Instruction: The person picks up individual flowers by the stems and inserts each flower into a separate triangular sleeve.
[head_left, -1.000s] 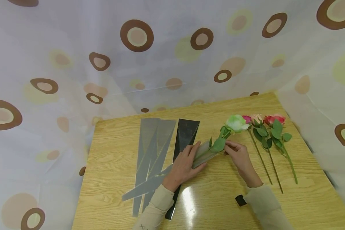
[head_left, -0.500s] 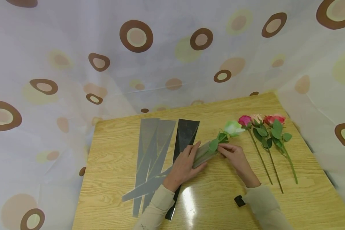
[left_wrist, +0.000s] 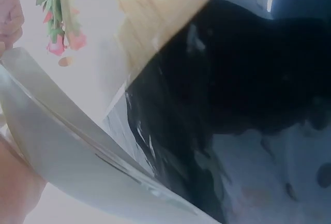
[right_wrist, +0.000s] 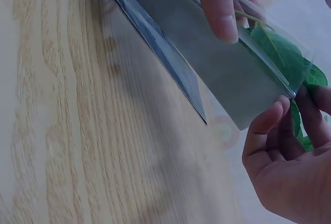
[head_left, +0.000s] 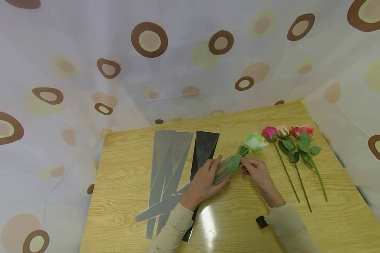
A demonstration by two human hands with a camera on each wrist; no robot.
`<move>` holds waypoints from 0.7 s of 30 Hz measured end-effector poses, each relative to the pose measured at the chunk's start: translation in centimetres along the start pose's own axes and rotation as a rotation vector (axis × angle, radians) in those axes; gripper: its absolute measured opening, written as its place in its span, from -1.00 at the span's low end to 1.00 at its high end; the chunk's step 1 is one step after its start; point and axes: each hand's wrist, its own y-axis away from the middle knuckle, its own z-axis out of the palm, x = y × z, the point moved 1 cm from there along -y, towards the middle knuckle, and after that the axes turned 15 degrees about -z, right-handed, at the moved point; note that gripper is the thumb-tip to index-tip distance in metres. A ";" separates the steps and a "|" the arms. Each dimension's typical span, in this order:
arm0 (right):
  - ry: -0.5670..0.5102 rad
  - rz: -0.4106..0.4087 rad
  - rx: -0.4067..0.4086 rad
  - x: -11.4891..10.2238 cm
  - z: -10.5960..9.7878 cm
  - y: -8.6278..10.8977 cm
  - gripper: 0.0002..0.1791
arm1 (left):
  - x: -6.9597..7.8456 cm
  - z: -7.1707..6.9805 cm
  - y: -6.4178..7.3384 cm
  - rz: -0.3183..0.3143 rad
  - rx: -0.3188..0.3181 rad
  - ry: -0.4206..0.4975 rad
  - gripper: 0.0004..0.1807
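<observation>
My left hand (head_left: pixel 204 182) lies across a grey translucent flower sleeve (right_wrist: pixel 227 87), holding it with the thumb on one face and the fingers on the other. A white-green artificial flower (head_left: pixel 255 141) has its stem inside this sleeve, and its bloom stands out past the mouth. One green leaf (right_wrist: pixel 279 53) shows through the clear front of the sleeve; other leaves stick out. With thumb and fingers, my right hand (head_left: pixel 258 177) pinches at the flower's leaves, right at the mouth's edge. In the left wrist view, the grey sleeve (left_wrist: pixel 77 136) fills the lower left.
Left of the hands lie more grey sleeves (head_left: pixel 164 151), overlapping. A black sleeve (head_left: pixel 206 144) lies partly beneath the left hand. Several artificial roses (head_left: pixel 301 131) rest on the right of the wooden table (head_left: pixel 117 182). Patterned cloth (head_left: pixel 190 70) rises behind it.
The white-green flower has slid down and left, deeper into the grey sleeve, and its leaf is now inside the mouth. My right hand has moved left with it; my left hand has barely moved.
</observation>
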 end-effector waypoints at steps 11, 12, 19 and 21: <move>-0.144 -0.019 0.094 0.2 0.4 0.4 -0.84 | 0.3 0.0 0.0 0.021 0.025 0.015 -0.01; -0.145 -0.019 0.096 0.2 0.4 0.4 -0.85 | 0.3 0.0 0.0 0.024 0.027 0.014 -0.01; -0.131 -0.007 0.111 0.4 0.3 0.5 -0.81 | 0.3 0.1 0.0 0.006 0.021 0.033 -0.01; -0.123 -0.010 0.107 0.4 0.3 0.5 -0.80 | 0.3 0.0 0.0 0.002 0.019 0.042 -0.01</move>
